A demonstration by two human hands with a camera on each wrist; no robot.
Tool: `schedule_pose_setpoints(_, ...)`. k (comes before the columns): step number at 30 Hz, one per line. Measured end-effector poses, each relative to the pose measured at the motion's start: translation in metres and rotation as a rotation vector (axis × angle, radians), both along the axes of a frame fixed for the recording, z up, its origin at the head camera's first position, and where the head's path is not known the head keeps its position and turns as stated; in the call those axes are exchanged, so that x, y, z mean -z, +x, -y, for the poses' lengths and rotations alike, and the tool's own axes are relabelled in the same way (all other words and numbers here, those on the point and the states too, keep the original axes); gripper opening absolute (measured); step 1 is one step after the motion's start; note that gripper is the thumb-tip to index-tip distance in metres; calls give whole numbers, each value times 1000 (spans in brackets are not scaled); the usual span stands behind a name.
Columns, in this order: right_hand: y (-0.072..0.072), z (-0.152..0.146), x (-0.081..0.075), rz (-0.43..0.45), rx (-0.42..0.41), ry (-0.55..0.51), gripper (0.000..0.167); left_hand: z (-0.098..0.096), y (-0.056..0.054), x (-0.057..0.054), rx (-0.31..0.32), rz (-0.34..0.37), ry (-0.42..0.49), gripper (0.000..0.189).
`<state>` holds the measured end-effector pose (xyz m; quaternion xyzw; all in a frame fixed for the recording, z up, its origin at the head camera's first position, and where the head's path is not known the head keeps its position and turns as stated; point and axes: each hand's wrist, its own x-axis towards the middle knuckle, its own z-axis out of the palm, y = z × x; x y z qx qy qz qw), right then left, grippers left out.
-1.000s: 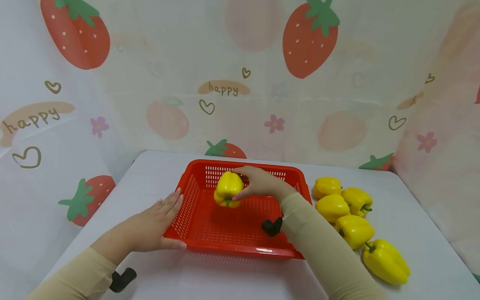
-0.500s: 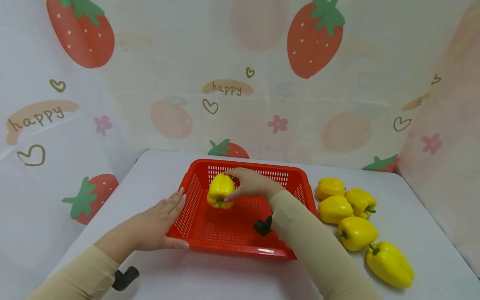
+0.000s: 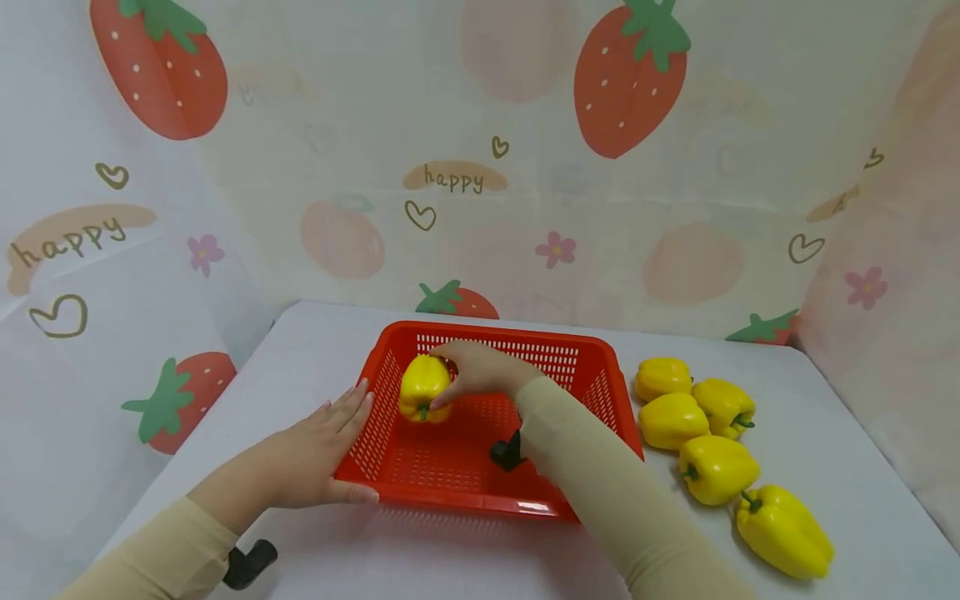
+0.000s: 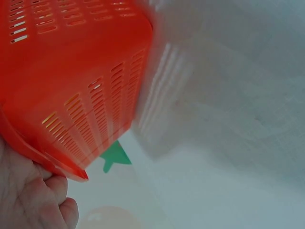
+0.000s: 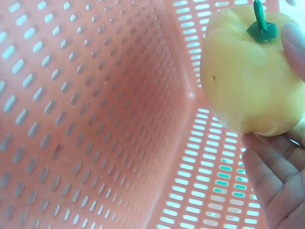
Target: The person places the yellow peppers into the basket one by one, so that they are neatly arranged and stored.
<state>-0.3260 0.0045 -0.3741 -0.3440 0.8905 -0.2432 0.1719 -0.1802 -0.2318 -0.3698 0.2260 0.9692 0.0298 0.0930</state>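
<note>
My right hand (image 3: 483, 368) pinches a yellow bell pepper (image 3: 422, 385) inside the red plastic basket (image 3: 480, 502), close to its left wall. The pepper's green stem points toward me. In the right wrist view the thumb is at one side of the pepper (image 5: 248, 71), with the other fingers beneath it against the slotted walls behind. My left hand (image 3: 307, 454) rests at the basket's front left corner, fingers stretched along the left rim and thumb along the front rim. The left wrist view shows this hand (image 4: 33, 191) at the rim, beside the basket's outer wall (image 4: 95, 43).
Several yellow bell peppers (image 3: 718, 469) lie on the white table (image 3: 847, 442) to the right of the basket, the nearest pepper (image 3: 784, 532) toward the front right. A white cloth backdrop (image 3: 465, 267) printed with strawberries encloses the table at the back and sides.
My right hand has carried the pepper leftward and slightly lower within the basket, toward its left wall. The left hand stays at the basket's rim.
</note>
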Motion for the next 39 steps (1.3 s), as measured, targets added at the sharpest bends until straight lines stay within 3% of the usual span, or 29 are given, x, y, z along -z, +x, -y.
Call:
schedule_pose_setpoints(15, -6, 8, 18, 59, 23, 31, 67, 1, 4, 6, 2, -2, -11, 117)
schedule_pose_setpoints(22, -11, 7, 22, 47, 72, 51, 72, 1, 1, 6, 21, -33, 4, 117)
schedule_pose_setpoints(31, -14, 11, 26, 42, 56, 39, 60, 1, -2, 5, 24, -33, 8, 115)
schedule_pose_setpoints(39, -11, 17, 29, -10, 83, 80, 67, 3, -3, 7, 31, -40, 6, 116)
